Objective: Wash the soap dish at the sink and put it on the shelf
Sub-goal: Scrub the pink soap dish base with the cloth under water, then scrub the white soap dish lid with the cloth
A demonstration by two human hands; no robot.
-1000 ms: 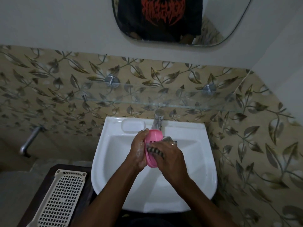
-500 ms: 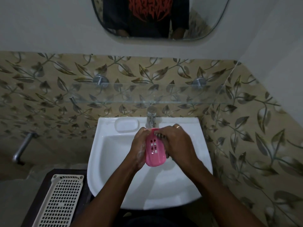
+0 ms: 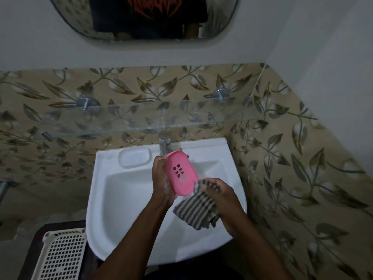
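Observation:
A pink oval soap dish (image 3: 180, 172) with drain holes is held over the white sink (image 3: 121, 199), its underside facing me. My left hand (image 3: 161, 182), soapy, grips it along its left edge. My right hand (image 3: 220, 197) is closed on a grey-and-white striped cloth (image 3: 196, 211), which touches the dish's lower right end. A glass shelf (image 3: 141, 122) runs along the tiled wall above the sink, with nothing on it.
A chrome tap (image 3: 164, 143) stands at the back of the sink, just behind the dish. A moulded soap recess (image 3: 134, 157) lies left of the tap. A cream perforated plastic tray (image 3: 60, 255) lies at lower left. A mirror (image 3: 141, 19) hangs above.
My right hand has slid the cloth from the top of the dish down to its lower end. The dish's underside now shows fully. The camera has tilted down.

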